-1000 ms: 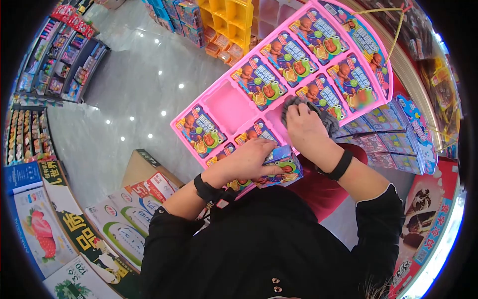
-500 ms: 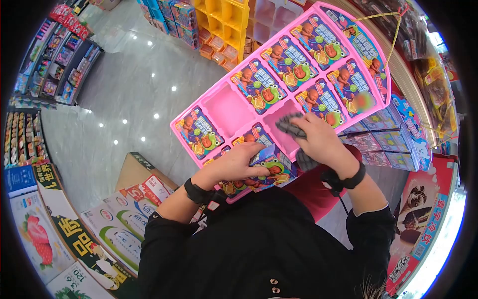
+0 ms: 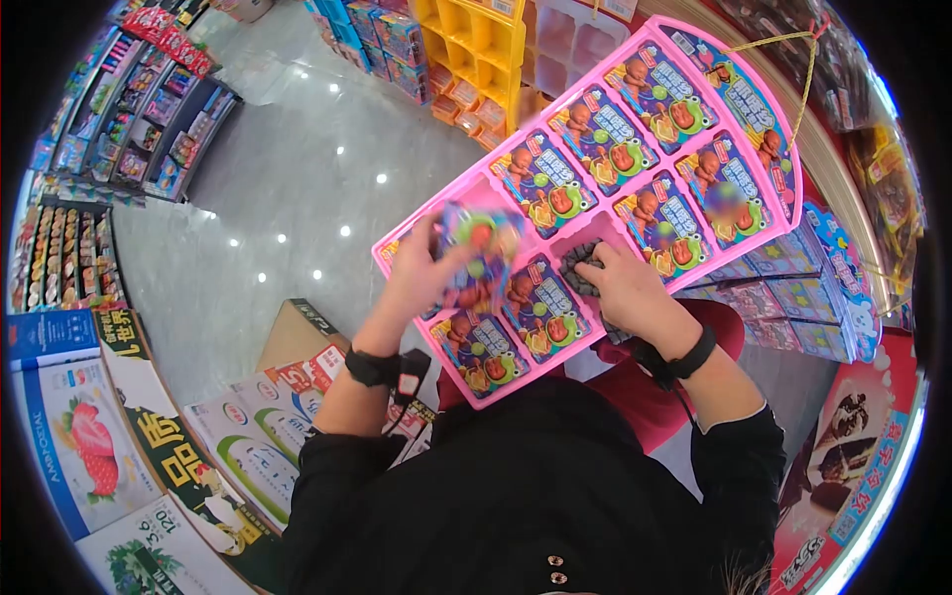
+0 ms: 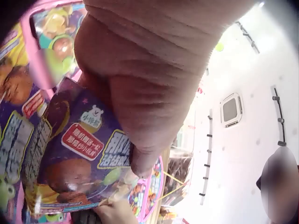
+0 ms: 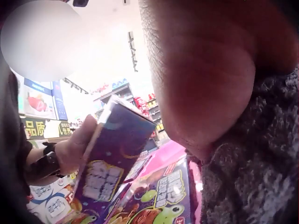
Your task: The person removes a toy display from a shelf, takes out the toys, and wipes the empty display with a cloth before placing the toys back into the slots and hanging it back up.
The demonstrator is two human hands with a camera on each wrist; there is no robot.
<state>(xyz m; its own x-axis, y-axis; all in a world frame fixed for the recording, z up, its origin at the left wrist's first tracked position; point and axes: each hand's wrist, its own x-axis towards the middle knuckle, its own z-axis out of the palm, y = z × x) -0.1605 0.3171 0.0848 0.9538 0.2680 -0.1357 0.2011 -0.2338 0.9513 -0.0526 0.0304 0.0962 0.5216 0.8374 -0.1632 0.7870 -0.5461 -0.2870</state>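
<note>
A pink tray [image 3: 474,389] divided into compartments lies tilted across the person's lap, most compartments filled with purple printed boxes [image 3: 540,183]. The left hand [image 3: 415,283] grips one box [image 3: 479,248], blurred, above the tray's left part; its printed side [image 4: 84,154] faces the left wrist view. In the right wrist view that box [image 5: 114,154] stands on edge in the left hand [image 5: 77,147]. The right hand [image 3: 640,293] holds a dark grey cloth [image 3: 582,266] inside an uncovered compartment [image 3: 605,230] in the middle; the cloth [image 5: 252,158] fills the right wrist view's lower right.
Cartons [image 3: 268,421] stand at the lower left, a red printed freezer panel [image 3: 843,446] at the right. Stacked toy boxes [image 3: 783,297] are beside the tray's right end. A yellow rack [image 3: 471,50] stands beyond it, with shelves [image 3: 149,119] at the far left.
The left hand has lifted a box from the tray's near side and moved it up and left. The right hand with the cloth has shifted slightly within the middle compartment.
</note>
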